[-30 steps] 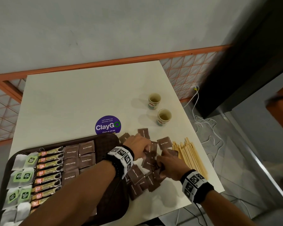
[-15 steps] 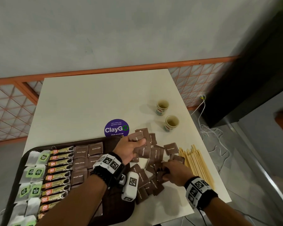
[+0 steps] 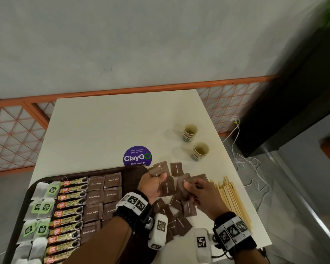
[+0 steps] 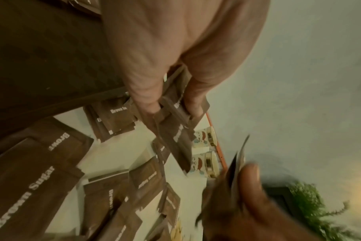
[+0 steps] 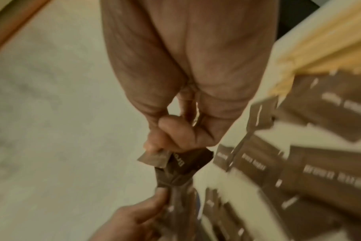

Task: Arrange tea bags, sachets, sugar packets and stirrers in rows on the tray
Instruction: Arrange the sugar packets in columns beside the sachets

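Note:
A dark brown tray (image 3: pixel 135 171) at the table's near left holds rows of tea bags (image 3: pixel 39 206), coffee sachets (image 3: pixel 70 208) and brown sugar packets (image 3: pixel 103 195). More brown sugar packets (image 3: pixel 182 223) lie scattered on the table to its right. My left hand (image 3: pixel 154 182) grips a small stack of sugar packets (image 4: pixel 173 114) just past the tray's right rim. My right hand (image 3: pixel 196 189) pinches a few sugar packets (image 5: pixel 175 161) lifted off the pile, close beside the left hand. Wooden stirrers (image 3: pixel 231 199) lie in a bundle at the right.
Two small paper cups (image 3: pixel 190 132) (image 3: pixel 200 150) stand behind the packets. A purple round sticker (image 3: pixel 137 156) is on the white table (image 3: pixel 107 130) beyond the tray. An orange mesh railing (image 3: pixel 13 134) borders the table; white cables (image 3: pixel 244 161) trail on the floor at the right.
My left hand has lifted sugar packets off the pile near the tray's rim. My right hand has risen from the pile with packets pinched and come up beside the left.

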`<state>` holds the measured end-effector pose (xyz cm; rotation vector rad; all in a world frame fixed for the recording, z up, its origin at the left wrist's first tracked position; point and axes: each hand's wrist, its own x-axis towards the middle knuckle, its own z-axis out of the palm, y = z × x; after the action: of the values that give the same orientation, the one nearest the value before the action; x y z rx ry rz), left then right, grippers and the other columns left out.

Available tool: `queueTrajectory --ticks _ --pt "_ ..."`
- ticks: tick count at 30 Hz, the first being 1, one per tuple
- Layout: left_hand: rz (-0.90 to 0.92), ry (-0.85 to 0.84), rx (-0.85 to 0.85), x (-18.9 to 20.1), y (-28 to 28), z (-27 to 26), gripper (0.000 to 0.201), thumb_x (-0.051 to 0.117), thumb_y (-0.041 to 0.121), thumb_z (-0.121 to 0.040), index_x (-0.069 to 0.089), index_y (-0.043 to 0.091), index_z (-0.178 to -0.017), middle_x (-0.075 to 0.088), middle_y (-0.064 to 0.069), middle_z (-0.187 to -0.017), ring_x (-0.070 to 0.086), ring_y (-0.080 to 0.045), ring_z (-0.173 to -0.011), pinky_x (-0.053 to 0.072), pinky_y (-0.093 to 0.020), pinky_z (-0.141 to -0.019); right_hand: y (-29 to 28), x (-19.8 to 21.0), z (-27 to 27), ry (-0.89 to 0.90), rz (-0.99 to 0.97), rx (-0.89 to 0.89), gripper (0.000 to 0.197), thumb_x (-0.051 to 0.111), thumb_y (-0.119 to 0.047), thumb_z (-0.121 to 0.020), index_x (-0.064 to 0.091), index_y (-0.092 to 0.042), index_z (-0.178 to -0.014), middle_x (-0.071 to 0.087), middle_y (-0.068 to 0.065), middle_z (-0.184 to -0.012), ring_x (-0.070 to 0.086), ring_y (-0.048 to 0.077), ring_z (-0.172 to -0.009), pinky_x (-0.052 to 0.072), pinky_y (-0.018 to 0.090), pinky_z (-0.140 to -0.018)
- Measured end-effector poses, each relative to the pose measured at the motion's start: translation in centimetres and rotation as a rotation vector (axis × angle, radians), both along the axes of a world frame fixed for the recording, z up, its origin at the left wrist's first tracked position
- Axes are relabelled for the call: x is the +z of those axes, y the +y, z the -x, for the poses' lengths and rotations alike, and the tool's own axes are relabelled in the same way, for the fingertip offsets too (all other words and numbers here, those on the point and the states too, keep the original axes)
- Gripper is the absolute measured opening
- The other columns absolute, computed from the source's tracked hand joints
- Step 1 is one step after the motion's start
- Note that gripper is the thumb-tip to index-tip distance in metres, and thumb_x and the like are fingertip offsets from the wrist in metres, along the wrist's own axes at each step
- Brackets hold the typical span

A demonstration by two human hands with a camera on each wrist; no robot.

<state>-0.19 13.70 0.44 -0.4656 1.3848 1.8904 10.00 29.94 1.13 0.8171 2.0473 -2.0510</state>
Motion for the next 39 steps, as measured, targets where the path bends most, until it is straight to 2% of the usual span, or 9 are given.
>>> queueTrajectory --ticks 3,6,10,13,16,22,28,34,39 --pt "-0.019 -0.007 -0.008 0.0 1.0 -0.8 0.023 0.051 0.002 -0.099 0.066 0.0 -0.116 0.071 -0.024 -0.111 0.071 -0.034 -0.093 0.06 -0.043 -0.076 -2.0 0.0 0.7 -0.043 0.13 -0.033 0.018 0.068 -0.014 -0.091 0.065 -0.001 -0.104 0.065 0.009 -0.066 0.052 0.014 -0.048 0.042 0.021 -0.043" --pt "0.0 -0.03 0.054 -0.2 1.7 -1.0 0.016 0.051 0.003 -0.099 0.067 0.006 -0.101 0.071 -0.019 -0.099 0.068 -0.029 -0.084 0.057 -0.034 -0.067 -3.1 -0.7 1.0 -0.078 -0.071 0.046 0.016 0.068 -0.014 -0.091 0.068 0.001 -0.095 0.066 0.017 -0.069 0.056 0.013 -0.047 0.044 0.021 -0.045" --pt "-0.006 -0.089 0.104 -0.6 1.8 -1.0 0.017 0.052 0.009 -0.101 0.066 0.01 -0.11 0.071 -0.016 -0.107 0.07 -0.032 -0.093 0.056 -0.034 -0.066 -2.9 -1.2 1.1 -0.018 -0.298 0.095 0.018 0.071 -0.019 -0.089 0.07 -0.006 -0.077 0.068 -0.004 -0.063 0.062 -0.002 -0.056 0.045 0.011 -0.056" --pt "-0.05 -0.174 0.13 -0.1 1.4 -0.8 0.022 0.043 0.016 -0.104 0.062 0.01 -0.115 0.074 -0.011 -0.081 0.07 -0.021 -0.062 0.051 -0.027 -0.048 -2.5 -1.6 1.2 0.021 -0.343 0.118 0.018 0.072 -0.027 -0.087 0.07 -0.015 -0.074 0.073 0.001 -0.073 0.068 0.007 -0.067 0.053 0.024 -0.067" --pt "-0.074 -0.193 0.096 0.5 1.1 -0.4 0.032 0.042 0.021 -0.104 0.061 0.004 -0.123 0.072 -0.019 -0.11 0.069 -0.031 -0.089 0.057 -0.037 -0.065 -2.3 -1.6 0.7 0.043 -0.308 0.147 0.013 0.069 -0.025 -0.09 0.071 -0.015 -0.082 0.075 0.001 -0.083 0.071 0.012 -0.078 0.057 0.032 -0.075" --pt "-0.061 -0.045 -0.055 1.7 -0.8 0.1 0.026 0.051 -0.005 -0.094 0.058 0.004 -0.118 0.065 -0.018 -0.1 0.069 -0.024 -0.073 0.057 -0.032 -0.054 -1.8 1.6 -0.2 0.067 0.106 0.079 0.016 0.06 -0.021 -0.096 0.064 -0.005 -0.093 0.067 -0.002 -0.065 0.057 0.007 -0.05 0.043 0.02 -0.047" --pt "-0.082 0.0 -0.201 2.8 -1.6 -1.1 0.047 0.036 -0.014 -0.088 0.054 0.006 -0.127 0.064 -0.015 -0.105 0.064 -0.022 -0.074 0.052 -0.028 -0.054 -2.7 2.2 1.2 0.015 0.053 0.121 0.042 0.072 -0.033 -0.085 0.061 0.007 -0.092 0.064 0.01 -0.068 0.048 0.012 -0.047 0.039 0.022 -0.043" --pt "-0.3 -0.13 -0.209 3.3 -5.9 -1.1 0.047 0.038 0.004 -0.089 0.052 0.008 -0.134 0.061 -0.025 -0.119 0.062 -0.042 -0.099 0.046 -0.064 -0.094 -6.2 2.4 3.1 0.018 -0.042 0.129 0.03 0.078 -0.025 -0.083 0.059 -0.002 -0.078 0.06 0.011 -0.06 0.053 0.019 -0.049 0.045 0.028 -0.046" --pt "-0.387 -0.146 -0.149 3.4 -10.0 -0.3 0.041 0.047 0.015 -0.098 0.049 0.007 -0.138 0.059 -0.024 -0.132 0.064 -0.036 -0.1 0.054 -0.054 -0.088 -9.6 4.2 4.4 0.046 -0.089 0.25 0.027 0.079 -0.01 -0.079 0.067 -0.011 -0.103 0.074 0.001 -0.085 0.072 0.016 -0.068 0.058 0.026 -0.063"
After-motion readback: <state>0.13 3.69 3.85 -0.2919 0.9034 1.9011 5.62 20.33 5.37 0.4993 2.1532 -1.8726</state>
